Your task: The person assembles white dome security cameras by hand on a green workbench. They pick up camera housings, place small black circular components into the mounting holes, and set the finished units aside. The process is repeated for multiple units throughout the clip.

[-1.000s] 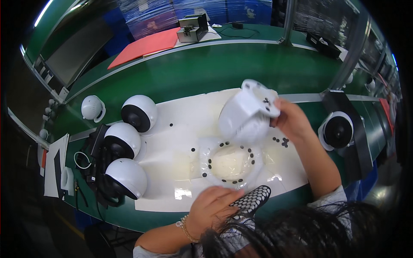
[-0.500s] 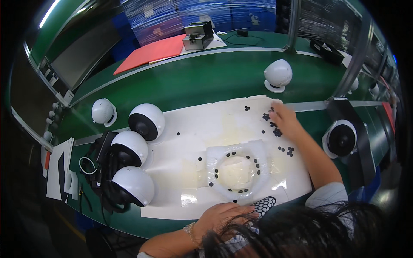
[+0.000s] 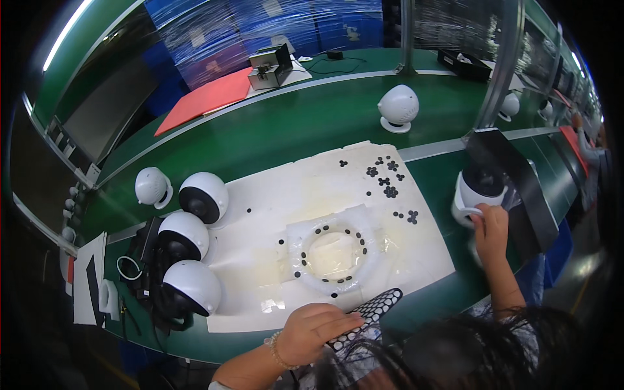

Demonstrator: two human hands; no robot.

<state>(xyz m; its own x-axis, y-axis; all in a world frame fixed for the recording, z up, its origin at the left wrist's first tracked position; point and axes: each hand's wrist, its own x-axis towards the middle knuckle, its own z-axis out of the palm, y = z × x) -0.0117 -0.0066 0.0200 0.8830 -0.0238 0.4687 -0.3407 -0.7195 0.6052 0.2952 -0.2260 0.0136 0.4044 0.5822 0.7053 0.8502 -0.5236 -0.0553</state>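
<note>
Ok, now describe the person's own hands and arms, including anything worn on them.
The left hand and right hand are both ungloved. A pale beaded bracelet circles the left wrist; none shows on the right. Both forearms are uncovered, with a bit of light sleeve at the left one's lower end.

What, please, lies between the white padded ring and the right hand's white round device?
The head view shows small black discs on a white sheet, then green tabletop.

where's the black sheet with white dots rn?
Head view, bottom, just right of centre: the dotted sheet, touched by the left hand, is on the near side of the white padded ring.
</note>
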